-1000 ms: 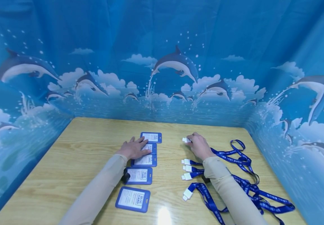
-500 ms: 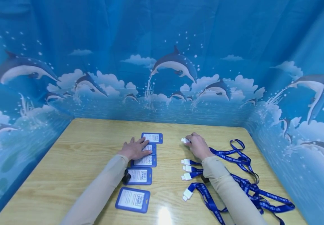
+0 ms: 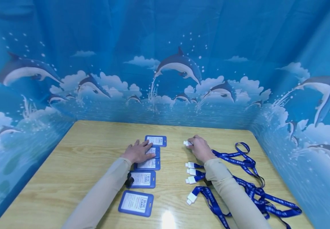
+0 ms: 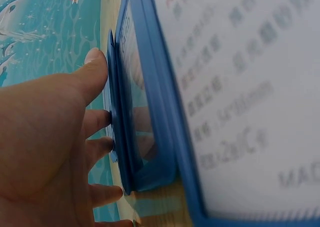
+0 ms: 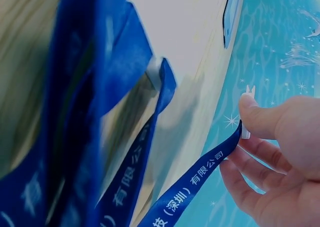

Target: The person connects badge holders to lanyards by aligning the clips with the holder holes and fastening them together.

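Observation:
In the head view my left hand (image 3: 137, 152) lies with spread fingers over the upper blue card holders, fingertips at the left end of the farthest card holder (image 3: 157, 140). Its thumb overlaps a second card holder (image 3: 156, 149). The left wrist view shows the fingertips against the card holder's edge (image 4: 117, 122). My right hand (image 3: 201, 149) pinches the white plastic clip (image 3: 186, 143) of a blue lanyard (image 3: 230, 156) between thumb and fingers, to the right of the farthest card holder. In the right wrist view the printed strap (image 5: 192, 182) trails from the pinched clip (image 5: 245, 132).
Nearer card holders (image 3: 142, 179) (image 3: 136, 203) continue the column on the left. Several other lanyards with white clips (image 3: 191, 180) lie at the right, their straps (image 3: 259, 200) tangled under and beyond my right sleeve. A dolphin-print curtain (image 3: 165, 108) surrounds the wooden table (image 3: 96, 133).
My right hand has drawn the lanyard clip slightly left. The farthest card holder has shifted slightly right along with my left fingertips.

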The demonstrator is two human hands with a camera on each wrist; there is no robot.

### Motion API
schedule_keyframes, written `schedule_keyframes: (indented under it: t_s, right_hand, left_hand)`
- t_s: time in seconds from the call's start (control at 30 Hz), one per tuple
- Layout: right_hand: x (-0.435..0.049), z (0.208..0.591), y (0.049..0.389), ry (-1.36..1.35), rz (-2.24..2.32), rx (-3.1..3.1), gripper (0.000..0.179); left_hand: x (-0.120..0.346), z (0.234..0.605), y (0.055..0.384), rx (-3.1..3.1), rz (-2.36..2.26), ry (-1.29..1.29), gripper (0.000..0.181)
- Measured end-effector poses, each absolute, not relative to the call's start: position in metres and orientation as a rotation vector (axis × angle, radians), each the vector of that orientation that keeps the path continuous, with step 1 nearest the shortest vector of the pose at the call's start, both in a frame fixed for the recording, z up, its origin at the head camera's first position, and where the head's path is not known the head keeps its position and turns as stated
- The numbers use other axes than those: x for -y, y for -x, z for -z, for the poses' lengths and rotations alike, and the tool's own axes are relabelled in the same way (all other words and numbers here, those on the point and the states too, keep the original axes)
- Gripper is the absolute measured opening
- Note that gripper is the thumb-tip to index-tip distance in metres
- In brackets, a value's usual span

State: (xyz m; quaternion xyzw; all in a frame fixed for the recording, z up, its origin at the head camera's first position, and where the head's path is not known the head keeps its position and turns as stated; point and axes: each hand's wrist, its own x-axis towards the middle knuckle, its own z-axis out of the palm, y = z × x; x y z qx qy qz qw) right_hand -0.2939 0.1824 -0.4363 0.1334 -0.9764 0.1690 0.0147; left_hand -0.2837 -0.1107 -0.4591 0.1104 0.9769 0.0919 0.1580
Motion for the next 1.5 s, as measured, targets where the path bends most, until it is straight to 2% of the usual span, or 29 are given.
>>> schedule_keyframes:
  t_s: [1.5]
  right_hand:
    - [-0.176,0.444,0.298,-0.418,-0.518,3.063,0.031]
  left_hand:
    - [0.099,0.46,0.28,-2.804,-0.208,-0.354,0.074]
